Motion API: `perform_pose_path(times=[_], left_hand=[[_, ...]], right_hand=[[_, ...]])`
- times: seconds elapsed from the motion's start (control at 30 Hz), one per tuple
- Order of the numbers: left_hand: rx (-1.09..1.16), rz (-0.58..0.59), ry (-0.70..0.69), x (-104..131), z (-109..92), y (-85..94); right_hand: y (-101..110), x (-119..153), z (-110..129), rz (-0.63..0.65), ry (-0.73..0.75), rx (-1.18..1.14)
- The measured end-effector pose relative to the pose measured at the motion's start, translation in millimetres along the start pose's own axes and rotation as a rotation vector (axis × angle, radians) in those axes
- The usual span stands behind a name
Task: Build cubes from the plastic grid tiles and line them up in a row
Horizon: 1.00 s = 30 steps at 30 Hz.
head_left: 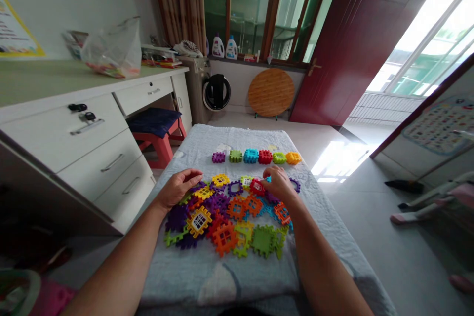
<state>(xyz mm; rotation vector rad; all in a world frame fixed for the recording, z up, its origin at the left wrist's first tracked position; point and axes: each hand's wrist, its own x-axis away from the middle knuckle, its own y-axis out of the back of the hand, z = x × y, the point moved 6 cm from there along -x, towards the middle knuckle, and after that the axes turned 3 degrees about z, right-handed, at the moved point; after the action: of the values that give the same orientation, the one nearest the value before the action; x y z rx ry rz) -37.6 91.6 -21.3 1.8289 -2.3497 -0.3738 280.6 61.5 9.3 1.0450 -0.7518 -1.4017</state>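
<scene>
Many notched plastic pieces lie in a loose pile on the cloth-covered table (222,276), among them an orange piece (224,238), a green piece (263,240) and a yellow window piece (199,221). Behind the pile stands a row of stacked blocks, from a purple one (218,157) to a yellow one (294,158). My left hand (178,187) rests at the pile's left edge, fingers curved and apart, with nothing seen in it. At the back right of the pile, the fingers of my right hand (278,182) close on the edge of a red window piece (256,186).
On the left is a white desk (99,84) bearing a plastic bag (114,49). A stool (157,126) with a dark cushion stands beside the table. A washing machine (200,84), a round wooden board (271,93) and a red door (363,34) are beyond.
</scene>
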Motion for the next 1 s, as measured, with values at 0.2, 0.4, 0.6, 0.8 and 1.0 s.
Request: perform_pose_path(times=[0.2,0.4,0.6,0.8,1.0], left_hand=[[0.006,0.006,0.009,-1,0,-0.9],[-0.007,0.001,0.015,-1,0,-0.7],[-0.004,-0.012,0.024,-1,1,0.3],[-0.013,-0.045,-0.002,-4,3,-0.7],[-0.022,-0.047,0.008,-7,8,-1.3]], right_hand=[[-9,6,7,0.165,0.037,0.052],[-21,3,12,0.236,0.066,0.094],[-22,-3,14,0.24,0.12,0.113],[-24,-9,14,0.235,0.164,0.15],[-22,-10,12,0.235,0.182,0.117]])
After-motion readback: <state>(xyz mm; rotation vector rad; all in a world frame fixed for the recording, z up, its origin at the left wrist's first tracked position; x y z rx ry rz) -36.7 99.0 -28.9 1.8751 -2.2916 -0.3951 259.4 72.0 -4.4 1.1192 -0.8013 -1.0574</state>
